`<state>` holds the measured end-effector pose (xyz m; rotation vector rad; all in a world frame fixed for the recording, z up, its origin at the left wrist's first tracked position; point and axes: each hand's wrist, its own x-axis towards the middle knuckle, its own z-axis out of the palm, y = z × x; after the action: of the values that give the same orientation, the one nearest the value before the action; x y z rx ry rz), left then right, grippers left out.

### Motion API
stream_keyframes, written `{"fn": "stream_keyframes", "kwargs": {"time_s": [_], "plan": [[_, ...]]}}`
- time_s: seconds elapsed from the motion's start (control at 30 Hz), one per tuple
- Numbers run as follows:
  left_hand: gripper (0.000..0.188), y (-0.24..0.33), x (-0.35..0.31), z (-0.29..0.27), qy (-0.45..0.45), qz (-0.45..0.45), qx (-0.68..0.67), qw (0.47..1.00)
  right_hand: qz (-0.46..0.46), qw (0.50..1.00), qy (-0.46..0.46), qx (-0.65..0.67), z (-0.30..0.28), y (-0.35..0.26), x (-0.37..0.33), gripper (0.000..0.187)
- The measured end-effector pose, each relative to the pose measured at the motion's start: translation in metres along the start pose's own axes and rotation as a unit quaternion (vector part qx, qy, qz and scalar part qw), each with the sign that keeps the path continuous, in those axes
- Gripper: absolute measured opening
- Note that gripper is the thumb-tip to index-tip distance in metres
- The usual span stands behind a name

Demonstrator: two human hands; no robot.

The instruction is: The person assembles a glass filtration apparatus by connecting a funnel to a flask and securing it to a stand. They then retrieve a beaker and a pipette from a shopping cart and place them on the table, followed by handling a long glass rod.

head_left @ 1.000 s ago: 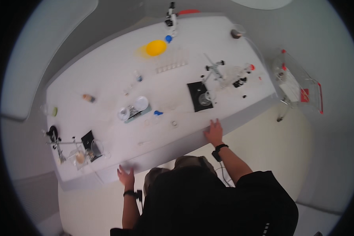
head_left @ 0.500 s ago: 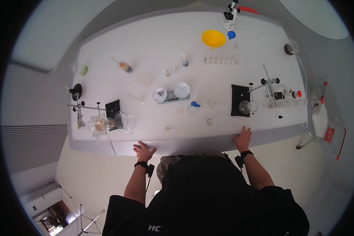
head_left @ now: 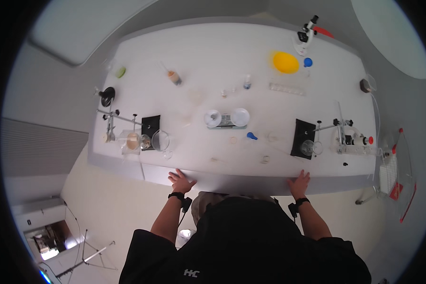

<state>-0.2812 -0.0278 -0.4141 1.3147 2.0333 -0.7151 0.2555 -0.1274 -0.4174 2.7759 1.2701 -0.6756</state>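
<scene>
My left hand (head_left: 181, 181) rests on the front edge of the white table (head_left: 213, 163), its fingers spread and holding nothing. Farther right, my right hand (head_left: 299, 184) lies on the same edge, fingers apart, also with nothing in it. Beyond the hands, in the middle, stands a two-pan balance scale (head_left: 227, 119) with a small object on its left pan. A blue rubber bulb (head_left: 252, 136) lies just in front of it. Nearest my right hand is a black mat (head_left: 302, 137) with a round glass vessel (head_left: 307, 147) over it.
Clamp stands rise at the left (head_left: 110, 124) and right (head_left: 340, 125), with glassware around them. A glass beaker (head_left: 160, 140) sits front left. Farther back are a yellow funnel (head_left: 286, 62), a microscope (head_left: 304, 39), a test-tube rack (head_left: 287, 89) and small bottles (head_left: 247, 82).
The whole view has shifted, so the tabletop items appear farther right and lower. Both hands stay spread on the table's front edge, and the items keep their places.
</scene>
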Motion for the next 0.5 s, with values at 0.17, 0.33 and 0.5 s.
{"fn": "stream_keyframes", "kwargs": {"time_s": [0.17,0.33,0.5], "plan": [[0.125,0.004,-0.006,-0.003,0.019,0.006,-0.019,1.000,-0.008,1.000,0.008,-0.013,0.007,0.006,0.001,0.099],[0.123,-0.001,-0.013,-0.004,0.047,0.022,-0.045,0.998,-0.006,0.999,0.014,-0.044,0.012,0.005,0.002,0.098],[0.093,-0.022,-0.025,-0.015,0.162,0.105,-0.028,0.981,0.016,0.992,0.030,-0.119,0.015,-0.001,-0.002,0.091]]}}
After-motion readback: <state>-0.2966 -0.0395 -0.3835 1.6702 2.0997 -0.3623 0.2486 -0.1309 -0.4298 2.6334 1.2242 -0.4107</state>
